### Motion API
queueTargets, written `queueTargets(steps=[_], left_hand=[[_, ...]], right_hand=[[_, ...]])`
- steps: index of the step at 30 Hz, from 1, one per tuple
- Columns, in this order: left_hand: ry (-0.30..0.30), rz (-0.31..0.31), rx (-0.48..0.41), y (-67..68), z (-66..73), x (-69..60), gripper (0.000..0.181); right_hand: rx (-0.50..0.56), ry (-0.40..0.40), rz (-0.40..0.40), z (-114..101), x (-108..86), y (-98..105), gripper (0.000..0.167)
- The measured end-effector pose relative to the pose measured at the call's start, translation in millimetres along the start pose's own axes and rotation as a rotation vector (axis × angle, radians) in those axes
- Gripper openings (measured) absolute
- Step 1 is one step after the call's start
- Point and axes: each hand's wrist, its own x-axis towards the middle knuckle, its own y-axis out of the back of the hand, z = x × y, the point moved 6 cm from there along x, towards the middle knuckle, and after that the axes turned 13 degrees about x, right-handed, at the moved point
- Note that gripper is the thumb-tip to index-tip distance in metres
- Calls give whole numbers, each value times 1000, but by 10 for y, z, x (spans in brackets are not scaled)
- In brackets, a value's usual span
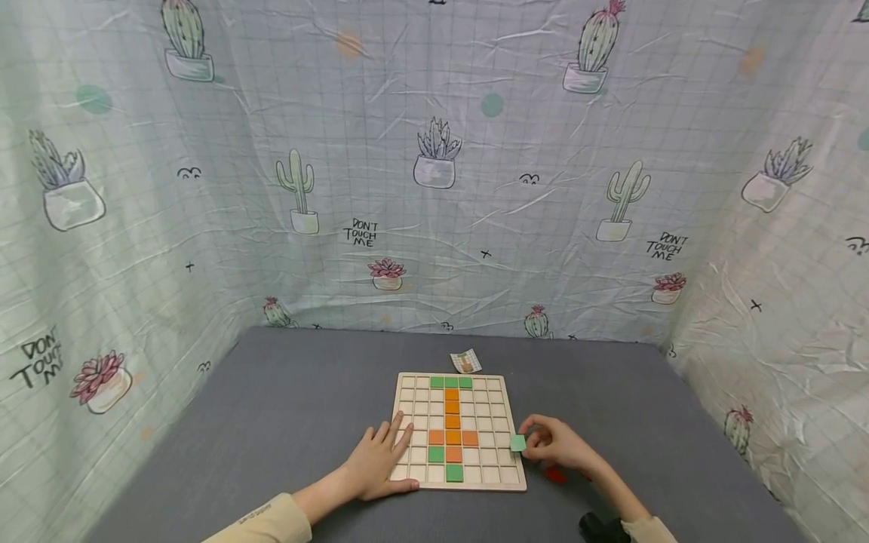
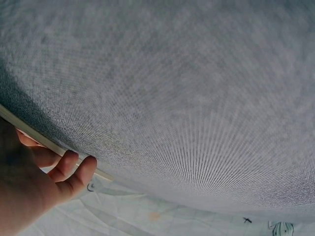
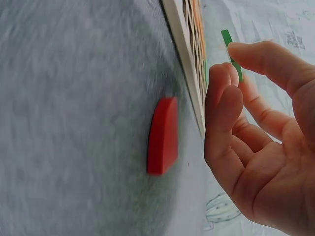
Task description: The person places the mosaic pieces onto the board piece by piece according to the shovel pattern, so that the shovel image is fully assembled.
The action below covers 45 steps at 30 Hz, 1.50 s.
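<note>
A pale wooden grid board [image 1: 485, 456] lies on the table, with green, orange and salmon square tiles in some of its cells. My left hand [image 1: 376, 460] rests on its left edge and near corner, fingers spread. In the left wrist view the fingers [image 2: 74, 172] lie along the board's rim. My right hand [image 1: 553, 443] pinches a green square tile [image 1: 517, 443] between thumb and fingertips, at the board's right edge. The right wrist view shows that tile [image 3: 232, 56] edge-on, raised off the table. Below this hand lies a red piece [image 3: 163, 136] with a curved side, partly hidden in the head view.
A small printed card [image 1: 465, 361] with a grid picture lies behind the board. The dark grey tabletop [image 1: 305, 392] extends around it. Hanging cloth [image 1: 489, 211] with cactus drawings encloses the back and sides. A black object [image 1: 600, 528] shows by the right sleeve.
</note>
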Motion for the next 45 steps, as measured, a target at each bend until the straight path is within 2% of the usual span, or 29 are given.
queueTargets(steps=[8, 16, 22, 36, 45], left_hand=[[0, -7, 16, -3, -16, 24, 92], [-3, 7, 12, -23, -6, 31, 92], [-1, 7, 10, -23, -9, 22, 92], [-2, 26, 17, -14, 1, 1, 91], [1, 14, 28, -27, 1, -2, 91]], right_hand=[[13, 41, 8, -83, 28, -146, 30], [-13, 3, 85, -137, 30, -292, 33], [34, -31, 117, -64, 102, -369, 30], [92, -66, 102, -17, 196, -587, 26], [19, -43, 152, -63, 253, -672, 24]])
